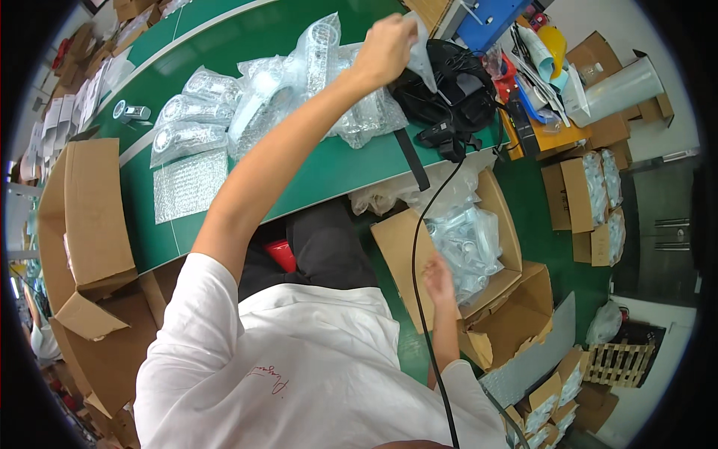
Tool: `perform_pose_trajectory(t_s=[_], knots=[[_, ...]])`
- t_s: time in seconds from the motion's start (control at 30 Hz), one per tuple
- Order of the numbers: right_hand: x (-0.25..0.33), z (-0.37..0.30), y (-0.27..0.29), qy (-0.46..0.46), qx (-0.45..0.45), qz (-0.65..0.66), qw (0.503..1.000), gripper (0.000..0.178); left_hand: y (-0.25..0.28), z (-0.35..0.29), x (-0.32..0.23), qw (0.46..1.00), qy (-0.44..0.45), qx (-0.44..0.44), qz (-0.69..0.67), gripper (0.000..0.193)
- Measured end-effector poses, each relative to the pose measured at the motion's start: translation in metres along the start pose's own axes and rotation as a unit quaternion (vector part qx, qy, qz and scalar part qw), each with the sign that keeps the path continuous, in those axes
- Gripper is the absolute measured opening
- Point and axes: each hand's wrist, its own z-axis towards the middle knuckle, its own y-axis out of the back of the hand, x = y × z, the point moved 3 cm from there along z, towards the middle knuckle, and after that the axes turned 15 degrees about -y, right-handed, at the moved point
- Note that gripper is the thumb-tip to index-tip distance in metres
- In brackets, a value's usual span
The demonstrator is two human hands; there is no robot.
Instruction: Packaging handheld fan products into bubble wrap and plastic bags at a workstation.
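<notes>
My left hand (387, 51) reaches across to the far side of the bench, its fingers closed on the edge of a translucent plastic bag (423, 66). Below that forearm lie several bubble-wrapped parts (258, 93) with round heads. One flat bubble-wrap pouch (191, 185) rests at the near left of them. My right hand (438, 280) hangs low on the right, fingers loosely bent and apart with nothing visible in them. It is beside the flap of a cardboard box (400, 258) filled with bagged parts (470, 251).
A black bag (452, 78) with cables sits at the bench's right end. One black cable (416, 277) hangs down past the box. On the left stands an open carton (97, 217). A small unwrapped grey part (133, 112) lies on the green bench (149, 239). More cartons (580, 198) stand right.
</notes>
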Motion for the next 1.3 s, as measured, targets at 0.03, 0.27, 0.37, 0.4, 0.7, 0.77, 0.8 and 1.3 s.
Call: perform_pose_trajectory(t_s=[0.03,0.27,0.37,0.4,0.7,0.77,0.8,1.3], knots=[[-0.019,0.002,-0.007,-0.04,-0.019,-0.057,0.997,0.022,0.006,0.01,-0.005,1.0,0.003,0.001,-0.001,0.021],[-0.078,-0.051,-0.164,-0.157,0.129,-0.259,0.944,0.031,0.115,0.033,-0.113,0.93,0.118,-0.195,-0.29,0.006],[-0.084,-0.081,-0.217,-0.203,0.287,-0.188,0.917,0.034,0.141,-0.025,-0.16,0.925,0.173,-0.085,-0.328,0.011],[-0.085,-0.092,-0.236,-0.204,0.265,-0.134,0.933,0.034,0.141,-0.05,-0.173,0.939,0.153,-0.045,-0.306,0.011],[-0.096,-0.044,-0.096,-0.187,0.036,-0.154,0.97,0.043,0.117,-0.15,-0.236,0.832,0.094,0.358,-0.413,0.02],[-0.044,-0.066,-0.115,-0.173,-0.091,-0.311,0.93,0.042,0.116,-0.131,-0.199,0.916,0.067,0.297,-0.262,0.032],[-0.025,-0.048,-0.076,-0.17,-0.082,-0.339,0.922,0.045,0.115,-0.12,-0.177,0.944,0.046,0.278,-0.172,0.036],[-0.047,0.001,-0.023,0.002,-0.155,-0.306,0.939,0.025,0.049,-0.05,-0.027,0.954,-0.105,0.264,0.096,0.038]])
